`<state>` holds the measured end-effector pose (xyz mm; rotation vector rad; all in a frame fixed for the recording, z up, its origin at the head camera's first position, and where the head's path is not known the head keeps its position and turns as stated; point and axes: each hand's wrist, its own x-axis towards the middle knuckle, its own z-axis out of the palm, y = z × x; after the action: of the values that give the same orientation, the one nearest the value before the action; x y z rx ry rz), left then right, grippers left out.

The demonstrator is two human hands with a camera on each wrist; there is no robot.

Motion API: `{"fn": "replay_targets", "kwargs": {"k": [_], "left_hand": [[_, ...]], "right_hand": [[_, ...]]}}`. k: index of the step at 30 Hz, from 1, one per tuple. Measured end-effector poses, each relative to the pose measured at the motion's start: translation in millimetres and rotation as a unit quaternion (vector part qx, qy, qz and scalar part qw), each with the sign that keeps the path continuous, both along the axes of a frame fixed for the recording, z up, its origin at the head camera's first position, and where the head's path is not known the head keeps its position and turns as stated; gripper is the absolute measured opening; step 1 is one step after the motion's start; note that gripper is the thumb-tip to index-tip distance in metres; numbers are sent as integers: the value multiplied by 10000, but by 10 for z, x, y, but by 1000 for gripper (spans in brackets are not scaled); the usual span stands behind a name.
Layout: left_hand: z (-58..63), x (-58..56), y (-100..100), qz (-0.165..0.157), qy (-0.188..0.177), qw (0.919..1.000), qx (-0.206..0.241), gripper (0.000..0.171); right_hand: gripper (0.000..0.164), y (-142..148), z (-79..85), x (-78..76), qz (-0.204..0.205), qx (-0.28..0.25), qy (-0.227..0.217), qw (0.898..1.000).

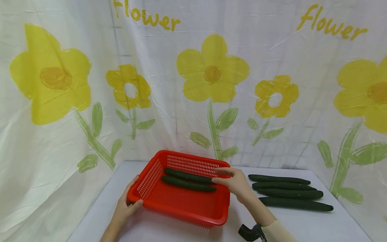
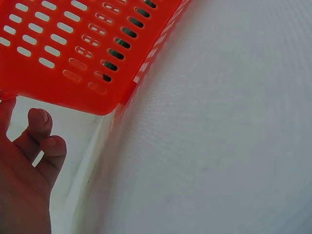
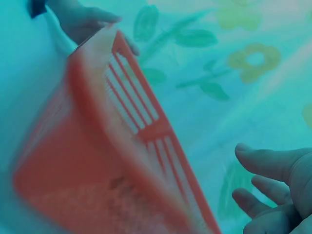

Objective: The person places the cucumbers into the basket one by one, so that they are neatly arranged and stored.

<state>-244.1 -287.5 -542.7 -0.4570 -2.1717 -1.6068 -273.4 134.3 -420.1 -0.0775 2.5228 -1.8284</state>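
Note:
A red plastic basket [image 1: 187,205] with slotted walls is in front of me in the head view. My left hand [image 1: 128,201] grips its left end, thumb at the near corner and fingers along the outer side. The left wrist view shows the basket's slotted wall [image 2: 58,44] above that hand's curled fingers [image 2: 39,124]. Inside the basket, two dark green cucumbers [image 1: 188,184] lie side by side toward the far wall. My right hand [image 1: 234,183] is over the basket's right end, fingers apart and extended leftward, overlapping the far cucumber's tip. Nothing shows between its fingers [image 3: 263,163].
To the right of the basket, several more cucumbers [image 1: 287,194] lie in a loose row on the white table [image 1: 302,225]. Behind the table hangs a white curtain [image 1: 169,127] painted with yellow flowers. A black wrist mount [image 1: 252,232] sits at the right sleeve.

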Motion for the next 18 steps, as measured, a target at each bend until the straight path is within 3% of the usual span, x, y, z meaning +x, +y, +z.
{"fn": "replay_targets", "kwargs": {"k": [9, 18], "left_hand": [[18, 5, 13, -41, 56, 10000, -41, 85], [4, 3, -6, -74, 223, 9997, -30, 86]], "right_hand": [[52, 639, -171, 275, -523, -193, -272, 9981], [62, 1112, -228, 368, -1036, -705, -558, 9906]]}}
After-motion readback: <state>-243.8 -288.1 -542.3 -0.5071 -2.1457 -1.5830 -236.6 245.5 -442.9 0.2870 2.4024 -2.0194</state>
